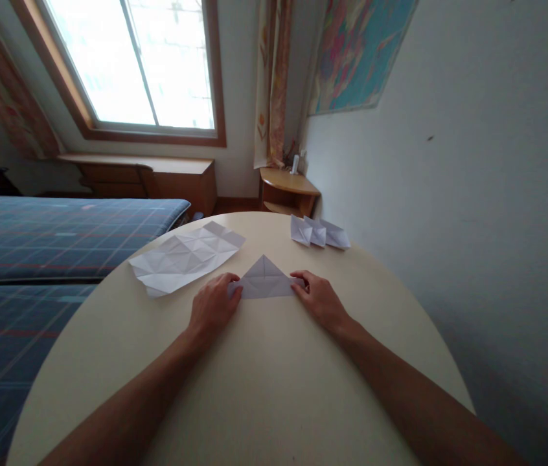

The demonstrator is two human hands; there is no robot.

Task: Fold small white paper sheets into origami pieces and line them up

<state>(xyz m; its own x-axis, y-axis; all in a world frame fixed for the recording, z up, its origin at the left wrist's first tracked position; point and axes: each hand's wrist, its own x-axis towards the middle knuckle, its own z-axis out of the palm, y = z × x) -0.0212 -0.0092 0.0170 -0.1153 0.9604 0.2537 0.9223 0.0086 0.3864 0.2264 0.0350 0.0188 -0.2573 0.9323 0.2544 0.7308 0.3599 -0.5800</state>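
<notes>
A folded sheet of white paper [265, 279] lies on the round table [254, 388], its pointed top facing away from me and a flat band along its near edge. My left hand [214, 302] pinches the band's left end between thumb and fingers. At the right end, my right hand [319, 299] grips it the same way. Left of the paper and beyond my left hand rests a creased, unfolded white sheet [186, 255]. Several folded paper pieces [320, 233] sit in a row near the table's far right edge.
A bed with a blue plaid mattress [60, 239] stands along the table's left side. Against the right edge is a white wall [473, 194] with a map [361, 52] on it. Behind the table are a corner cabinet [288, 181] and a desk [181, 167] under the window.
</notes>
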